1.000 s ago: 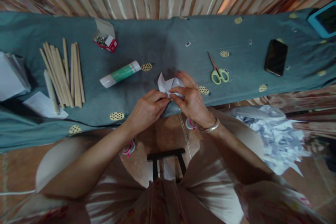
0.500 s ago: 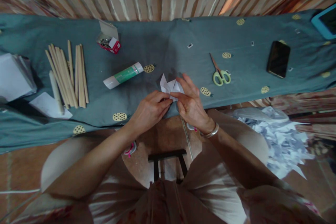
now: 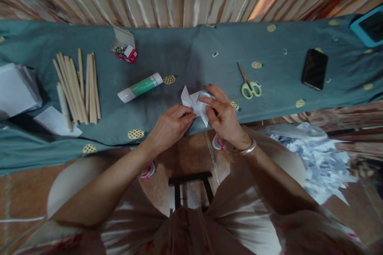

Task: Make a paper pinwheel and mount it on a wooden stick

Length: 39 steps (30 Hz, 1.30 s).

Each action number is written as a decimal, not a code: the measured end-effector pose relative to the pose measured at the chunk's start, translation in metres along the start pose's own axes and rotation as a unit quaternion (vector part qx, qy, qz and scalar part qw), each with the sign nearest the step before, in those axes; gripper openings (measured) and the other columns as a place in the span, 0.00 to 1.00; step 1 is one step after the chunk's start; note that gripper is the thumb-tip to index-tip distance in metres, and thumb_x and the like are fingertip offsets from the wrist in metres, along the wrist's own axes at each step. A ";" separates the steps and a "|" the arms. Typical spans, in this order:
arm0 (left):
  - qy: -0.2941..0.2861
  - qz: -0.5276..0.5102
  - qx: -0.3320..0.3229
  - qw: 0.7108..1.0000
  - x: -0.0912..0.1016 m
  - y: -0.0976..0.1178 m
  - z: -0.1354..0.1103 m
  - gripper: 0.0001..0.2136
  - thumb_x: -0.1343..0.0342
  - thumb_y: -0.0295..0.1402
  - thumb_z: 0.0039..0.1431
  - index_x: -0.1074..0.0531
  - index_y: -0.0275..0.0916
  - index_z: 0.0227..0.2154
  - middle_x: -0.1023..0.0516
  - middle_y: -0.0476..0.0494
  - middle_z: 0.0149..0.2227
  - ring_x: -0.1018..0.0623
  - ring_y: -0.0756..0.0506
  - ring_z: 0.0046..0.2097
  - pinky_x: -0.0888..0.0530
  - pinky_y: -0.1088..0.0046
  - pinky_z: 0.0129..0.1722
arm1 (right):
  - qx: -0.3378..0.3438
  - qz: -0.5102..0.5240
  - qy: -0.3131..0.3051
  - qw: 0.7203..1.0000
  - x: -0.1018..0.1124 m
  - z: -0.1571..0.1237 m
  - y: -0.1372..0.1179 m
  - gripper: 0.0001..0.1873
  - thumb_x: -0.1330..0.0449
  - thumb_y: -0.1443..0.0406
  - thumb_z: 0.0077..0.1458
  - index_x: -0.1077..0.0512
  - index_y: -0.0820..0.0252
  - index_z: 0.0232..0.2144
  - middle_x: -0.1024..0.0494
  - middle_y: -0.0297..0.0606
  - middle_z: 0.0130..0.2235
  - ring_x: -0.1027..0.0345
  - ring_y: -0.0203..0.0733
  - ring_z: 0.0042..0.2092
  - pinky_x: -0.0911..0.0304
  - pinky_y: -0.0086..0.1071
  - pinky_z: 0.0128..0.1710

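A small white paper pinwheel (image 3: pixel 196 103) with pointed, folded blades is held just over the near edge of the cloth-covered table. My left hand (image 3: pixel 172 125) pinches its lower left part between thumb and fingers. From the right, my right hand (image 3: pixel 224 117) reaches over it with fingers apart, the index finger lying across the paper near the right blade. The thumb of that hand is partly hidden. One blade points down toward me, between the two hands. Green-handled scissors (image 3: pixel 250 89) lie to the right of my right hand.
Left of my hands lie a green-and-white glue tube (image 3: pixel 140 87), an open red box of small metal pins (image 3: pixel 125 51), wooden sticks (image 3: pixel 72 87) and a paper stack (image 3: pixel 16 87). A phone (image 3: pixel 314 69) rests at right. Below hangs a bag of paper scraps (image 3: pixel 320 159).
My right hand has shifted slightly right, its index finger moving off the pinwheel's centre. A lower blade now shows, pointing down. My left hand keeps its pinch.
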<state>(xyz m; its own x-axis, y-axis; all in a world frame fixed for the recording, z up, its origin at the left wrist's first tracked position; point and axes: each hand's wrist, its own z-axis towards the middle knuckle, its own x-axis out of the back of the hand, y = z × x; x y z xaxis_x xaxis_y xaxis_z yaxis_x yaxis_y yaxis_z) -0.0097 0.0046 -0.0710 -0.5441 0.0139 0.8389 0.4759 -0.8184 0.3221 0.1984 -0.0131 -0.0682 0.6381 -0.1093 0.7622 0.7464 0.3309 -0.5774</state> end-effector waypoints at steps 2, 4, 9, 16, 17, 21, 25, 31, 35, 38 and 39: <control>0.004 0.005 -0.008 1.000 0.001 0.000 0.000 0.09 0.50 0.29 0.68 0.24 0.34 0.41 0.21 0.39 0.40 0.23 0.45 0.41 0.23 0.69 0.41 | -0.017 -0.001 -0.003 1.000 0.003 0.002 0.003 0.20 0.49 0.69 0.61 0.28 0.56 0.53 0.32 0.43 0.64 0.41 0.49 0.66 0.43 0.50 0.65; 0.005 0.013 -0.009 1.000 0.003 -0.002 0.000 0.09 0.49 0.28 0.68 0.24 0.34 0.41 0.21 0.39 0.40 0.23 0.45 0.41 0.24 0.69 0.40 | -0.029 -0.006 -0.003 1.000 0.007 0.003 0.003 0.20 0.48 0.68 0.61 0.29 0.58 0.54 0.31 0.47 0.63 0.37 0.49 0.64 0.41 0.47 0.64; -0.002 0.045 0.008 0.999 0.008 -0.010 0.000 0.09 0.49 0.27 0.67 0.23 0.36 0.40 0.20 0.40 0.41 0.23 0.45 0.40 0.24 0.67 0.40 | -0.041 -0.006 0.012 0.999 0.012 0.005 0.004 0.16 0.45 0.66 0.60 0.28 0.58 0.50 0.27 0.48 0.59 0.32 0.50 0.60 0.36 0.47 0.60; 0.001 0.062 0.028 0.998 0.015 -0.023 0.001 0.10 0.49 0.28 0.66 0.22 0.37 0.40 0.20 0.40 0.41 0.24 0.44 0.40 0.25 0.66 0.40 | -0.057 0.031 0.015 0.998 0.016 0.007 -0.002 0.06 0.43 0.67 0.57 0.24 0.58 0.35 0.19 0.41 0.45 0.24 0.45 0.46 0.32 0.39 0.49; 0.000 0.064 0.030 0.997 0.016 -0.024 0.001 0.10 0.49 0.28 0.66 0.22 0.36 0.39 0.20 0.39 0.41 0.24 0.44 0.41 0.25 0.66 0.40 | -0.061 0.035 0.012 0.997 0.017 0.007 -0.004 0.06 0.43 0.68 0.57 0.25 0.57 0.33 0.19 0.39 0.42 0.24 0.43 0.42 0.31 0.37 0.46; -0.008 0.062 0.036 0.997 0.019 -0.027 0.001 0.11 0.50 0.28 0.66 0.22 0.37 0.40 0.20 0.40 0.42 0.24 0.44 0.42 0.25 0.65 0.42 | -0.072 0.041 0.003 0.997 0.018 0.008 -0.009 0.06 0.42 0.69 0.55 0.24 0.57 0.30 0.21 0.34 0.32 0.27 0.39 0.33 0.33 0.32 0.38; 0.002 0.046 0.034 0.998 0.019 -0.025 0.001 0.11 0.52 0.28 0.67 0.23 0.37 0.43 0.21 0.39 0.44 0.25 0.43 0.43 0.26 0.63 0.43 | -0.063 0.039 0.001 0.997 0.017 0.007 -0.009 0.07 0.42 0.69 0.56 0.24 0.57 0.29 0.21 0.33 0.32 0.27 0.39 0.33 0.34 0.32 0.37; 0.021 0.048 0.009 0.999 0.016 -0.011 0.000 0.10 0.46 0.37 0.66 0.25 0.39 0.44 0.22 0.38 0.47 0.26 0.40 0.48 0.30 0.58 0.47 | -0.064 0.036 -0.006 0.997 0.018 0.006 -0.011 0.07 0.42 0.70 0.55 0.24 0.57 0.29 0.21 0.33 0.32 0.28 0.38 0.32 0.34 0.31 0.37; -0.018 0.050 -0.003 0.999 0.013 -0.006 -0.001 0.09 0.45 0.37 0.65 0.25 0.41 0.43 0.21 0.40 0.44 0.26 0.39 0.47 0.32 0.57 0.46 | -0.062 0.029 -0.011 0.998 0.019 0.006 -0.013 0.07 0.42 0.69 0.55 0.24 0.56 0.29 0.21 0.33 0.31 0.28 0.38 0.32 0.34 0.31 0.36; -0.021 0.068 -0.009 0.997 0.011 -0.006 -0.002 0.08 0.46 0.34 0.66 0.24 0.40 0.42 0.21 0.41 0.40 0.26 0.40 0.45 0.32 0.58 0.43 | -0.064 0.021 -0.020 0.998 0.018 0.005 -0.013 0.07 0.42 0.68 0.56 0.23 0.56 0.31 0.20 0.33 0.33 0.27 0.39 0.33 0.33 0.31 0.38; -0.018 0.076 -0.015 0.997 0.010 -0.006 -0.002 0.08 0.47 0.33 0.66 0.24 0.40 0.41 0.20 0.42 0.39 0.26 0.40 0.43 0.32 0.60 0.41 | -0.063 0.019 -0.022 0.998 0.018 0.004 -0.012 0.08 0.43 0.68 0.56 0.23 0.56 0.31 0.19 0.34 0.34 0.26 0.39 0.33 0.33 0.32 0.38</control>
<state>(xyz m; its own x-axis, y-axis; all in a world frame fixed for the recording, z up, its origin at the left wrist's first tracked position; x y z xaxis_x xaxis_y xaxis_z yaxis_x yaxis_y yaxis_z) -0.0193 0.0089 -0.0652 -0.4414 -0.0917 0.8926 0.5300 -0.8293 0.1769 0.2002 -0.0153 -0.0460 0.6599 -0.0559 0.7493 0.7410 0.2132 -0.6367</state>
